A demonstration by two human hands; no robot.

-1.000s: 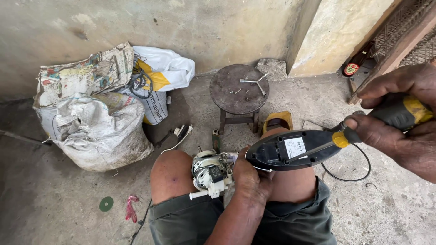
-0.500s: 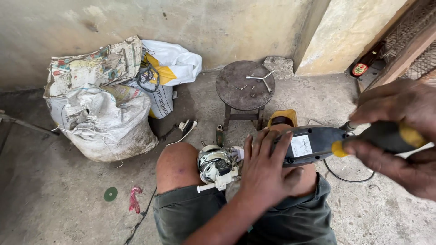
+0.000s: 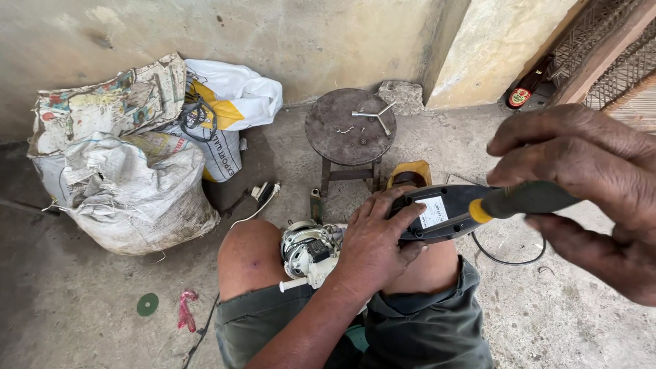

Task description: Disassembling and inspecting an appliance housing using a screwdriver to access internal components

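— What is the left hand [image 3: 372, 249] doing?

— It lies flat and spread on a black cover [image 3: 444, 215]. The fingers are apart and press down on it. The cover sits on the person's lap, over the right knee.

— And the right hand [image 3: 588, 184]?

— It is up close to the camera. The fingers are shut tight around a screwdriver [image 3: 523, 201]. The handle is dark with a yellow ring. The yellow end points at the cover and meets it next to a white sticker.

— What is the shiny thing?

— A small motor [image 3: 307, 249]. It sits between the knees, just beside the left hand. A white stick pokes out of it, low and to the left.

— What is on the floor?

— A little round stool [image 3: 335, 140] stands in front of the knees. A metal tool [image 3: 372, 116] with three arms lies on top, with some tiny screws near it. Big full sacks [image 3: 116, 184] lean on the wall at the left. A green disc [image 3: 147, 304] lies on the floor, well apart from the knees. A bottle [image 3: 526, 89] lies in the far corner.
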